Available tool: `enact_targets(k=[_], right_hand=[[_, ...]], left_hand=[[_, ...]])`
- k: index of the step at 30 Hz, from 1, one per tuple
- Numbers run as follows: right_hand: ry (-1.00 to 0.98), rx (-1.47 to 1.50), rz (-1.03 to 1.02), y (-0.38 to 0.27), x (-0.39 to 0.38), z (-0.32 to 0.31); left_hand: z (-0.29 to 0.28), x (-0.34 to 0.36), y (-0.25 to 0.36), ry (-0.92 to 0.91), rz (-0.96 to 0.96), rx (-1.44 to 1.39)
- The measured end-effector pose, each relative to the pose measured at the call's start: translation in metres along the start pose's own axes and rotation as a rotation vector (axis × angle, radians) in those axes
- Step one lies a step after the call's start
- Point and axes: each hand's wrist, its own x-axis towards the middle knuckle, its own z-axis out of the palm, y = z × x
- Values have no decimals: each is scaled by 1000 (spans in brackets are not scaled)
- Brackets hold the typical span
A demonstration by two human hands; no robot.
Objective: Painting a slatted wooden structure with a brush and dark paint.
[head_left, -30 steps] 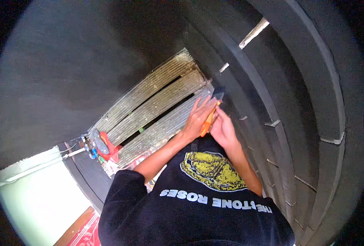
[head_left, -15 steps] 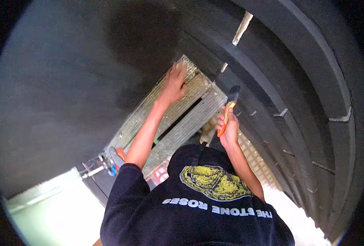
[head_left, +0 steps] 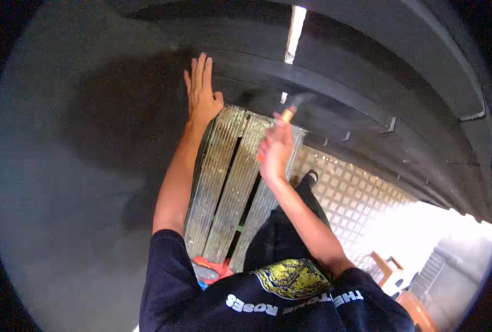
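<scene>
My left hand [head_left: 203, 99] lies on a smooth dark wall [head_left: 91, 166], just past the far end of a ribbed plank bench [head_left: 240, 138]. Its fingers are stretched out and it holds nothing. Over the bench's far right corner, my right hand [head_left: 275, 148] is closed round a knife-like tool [head_left: 288, 114] with an orange and tan handle. The tool's flat dark blade points away from me and is smeared by motion, close to the dark surface. Whether the blade touches that surface, I cannot tell.
Dark curved ridges [head_left: 340, 88] with light slits arch across the far and right side. A red and grey item [head_left: 213, 269] rests at the bench's near end. Checkered floor tiles [head_left: 340, 182] lie to the right, with a brown wooden piece of furniture [head_left: 387, 268] beyond.
The view has turned. My left hand has gone from the bench's planks to the dark wall. My right hand, still gripping the tool, has moved forward and left over the bench.
</scene>
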Motion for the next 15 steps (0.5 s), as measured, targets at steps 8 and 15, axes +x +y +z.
enact_targets(k=[8, 15], right_hand=[[-119, -312, 139, 22, 13, 38], [174, -97, -103, -24, -8, -41]], left_hand=[[-10, 6, -37, -69, 150, 49], [-8, 8, -45, -54, 174, 14]])
